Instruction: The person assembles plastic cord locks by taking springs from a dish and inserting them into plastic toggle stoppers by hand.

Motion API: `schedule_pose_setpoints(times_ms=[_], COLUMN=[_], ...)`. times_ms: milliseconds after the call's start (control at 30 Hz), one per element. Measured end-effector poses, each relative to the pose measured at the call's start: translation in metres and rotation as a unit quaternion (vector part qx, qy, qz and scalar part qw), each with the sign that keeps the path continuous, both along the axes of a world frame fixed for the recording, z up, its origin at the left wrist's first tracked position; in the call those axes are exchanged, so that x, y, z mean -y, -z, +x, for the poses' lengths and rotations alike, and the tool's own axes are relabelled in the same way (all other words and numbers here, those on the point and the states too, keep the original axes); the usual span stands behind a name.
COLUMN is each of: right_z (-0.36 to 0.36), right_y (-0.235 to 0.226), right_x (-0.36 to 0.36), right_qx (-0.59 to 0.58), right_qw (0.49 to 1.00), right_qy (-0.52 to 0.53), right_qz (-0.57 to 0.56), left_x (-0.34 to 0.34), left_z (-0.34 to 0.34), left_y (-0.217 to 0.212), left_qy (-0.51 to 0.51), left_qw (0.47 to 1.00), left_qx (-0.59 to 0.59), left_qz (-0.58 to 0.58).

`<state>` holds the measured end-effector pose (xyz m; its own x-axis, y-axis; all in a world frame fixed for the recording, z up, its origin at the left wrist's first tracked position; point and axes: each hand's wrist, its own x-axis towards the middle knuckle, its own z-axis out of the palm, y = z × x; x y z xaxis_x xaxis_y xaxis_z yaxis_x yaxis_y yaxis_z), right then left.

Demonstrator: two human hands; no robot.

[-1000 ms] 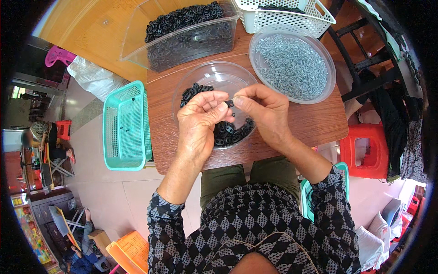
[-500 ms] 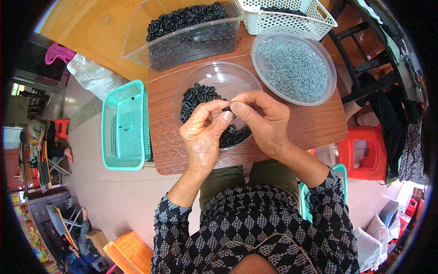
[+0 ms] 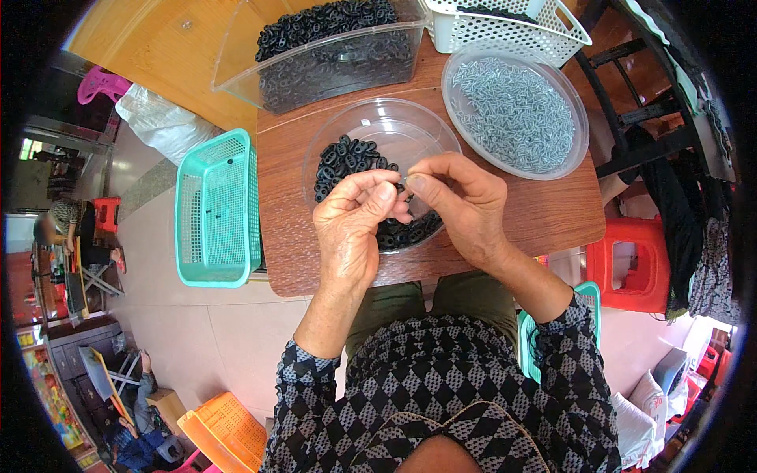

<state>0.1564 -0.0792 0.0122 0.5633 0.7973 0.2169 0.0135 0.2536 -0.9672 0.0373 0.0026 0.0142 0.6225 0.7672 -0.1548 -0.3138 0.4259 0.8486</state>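
Note:
My left hand and my right hand meet above a round clear plastic tub, thumbs and forefingers pinched close together. Something tiny is between the fingertips, too small and covered to make out. The left hand's other fingers are curled in under its palm side. Black oval pieces with two holes lie heaped along the tub's left and near side. To the right, a round translucent tray is full of small silvery screw-like pins.
A clear bin of black pieces and a white perforated basket stand at the table's back. Left of the brown table is a turquoise basket. A red stool stands right. Other people sit far left.
The fingertips have drawn slightly apart, and the dark piece pinched between them before is now barely visible. The view has shifted a little.

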Motion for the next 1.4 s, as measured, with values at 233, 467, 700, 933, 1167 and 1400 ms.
schedule_pose_setpoints(times_ms=[233,467,700,933,1167,1400], right_z=[0.004,0.004,0.002,-0.004,-0.005,-0.006], right_y=[0.002,-0.001,0.001,0.004,0.003,0.003], right_x=[0.002,0.004,0.005,0.007,0.007,0.005], right_qx=[-0.023,-0.061,-0.088,-0.099,-0.120,-0.138], right_qw=[0.999,0.994,0.992,0.991,0.988,0.986], right_qy=[-0.016,-0.075,-0.072,-0.070,-0.081,-0.083], right_qz=[-0.026,-0.044,-0.054,-0.055,-0.047,-0.044], left_x=[0.000,0.007,0.014,0.018,0.017,0.016], left_z=[-0.004,-0.006,-0.006,-0.011,-0.011,-0.010], left_y=[0.009,0.007,-0.001,-0.001,-0.001,0.003], left_qy=[-0.020,-0.019,-0.041,-0.059,-0.065,-0.056], left_qw=[0.997,0.996,0.992,0.988,0.989,0.988], left_qx=[-0.023,-0.012,-0.046,-0.055,-0.047,-0.045], left_qz=[0.071,0.086,0.111,0.129,0.124,0.137])
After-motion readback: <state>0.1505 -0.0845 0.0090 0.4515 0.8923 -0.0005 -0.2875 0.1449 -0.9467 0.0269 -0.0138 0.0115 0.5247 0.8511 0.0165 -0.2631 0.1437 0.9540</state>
